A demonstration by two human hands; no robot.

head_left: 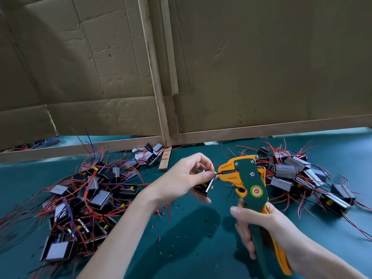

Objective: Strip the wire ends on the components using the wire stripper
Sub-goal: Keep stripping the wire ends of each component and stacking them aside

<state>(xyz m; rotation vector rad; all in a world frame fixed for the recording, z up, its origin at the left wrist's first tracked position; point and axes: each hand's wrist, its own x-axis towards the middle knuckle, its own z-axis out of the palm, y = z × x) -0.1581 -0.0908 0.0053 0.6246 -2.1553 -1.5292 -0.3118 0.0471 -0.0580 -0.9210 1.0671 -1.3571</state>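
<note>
My left hand [182, 179] holds a small black boxy component [205, 187] above the green table and pinches its dark wire [218, 174] between thumb and forefinger. The wire's end sits in the orange jaws of the wire stripper [246, 178]. My right hand [267, 228] grips the stripper's green and orange handles, with the tool upright and its jaws pointing left at the wire.
A pile of components with red wires [84, 198] lies at the left. Another pile [302, 178] lies at the right behind the stripper. Bits of cut insulation [171, 214] dot the green mat [191, 248]. Cardboard walls on wooden battens [159, 97] stand along the back.
</note>
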